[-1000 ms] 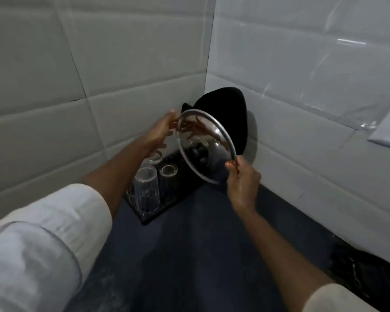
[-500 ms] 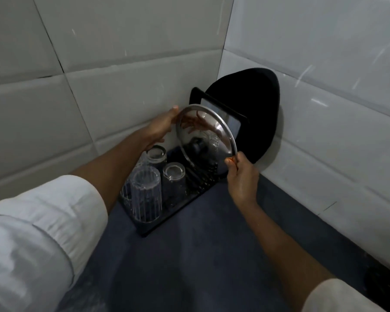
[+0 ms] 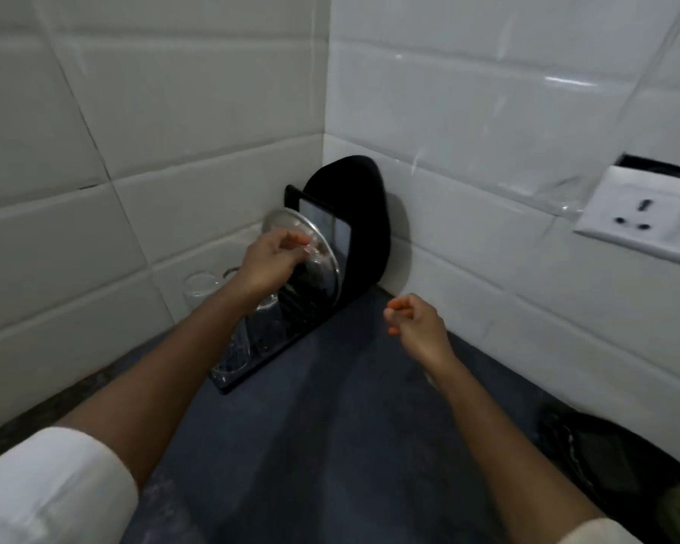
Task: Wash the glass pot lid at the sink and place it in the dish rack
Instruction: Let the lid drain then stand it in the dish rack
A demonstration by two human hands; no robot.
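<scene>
The glass pot lid [image 3: 322,265] with a metal rim stands on edge in the black dish rack [image 3: 287,343] in the tiled corner. It leans toward a black pan [image 3: 362,225] at the back of the rack. My left hand [image 3: 269,261] rests on the lid's front, fingers curled around its knob. My right hand [image 3: 417,323] is off the lid, hovering to the right of the rack with fingers loosely curled and nothing in them.
Clear drinking glasses [image 3: 199,286] stand upside down in the rack's left part, partly hidden by my left arm. A white wall socket [image 3: 640,221] sits on the right wall. A dark object [image 3: 605,457] lies at the right of the dark countertop [image 3: 330,445].
The lid went down into the rack and now stands in it. My right hand let go of the rim and drew back to the right; my left hand shifted from the rim to the knob.
</scene>
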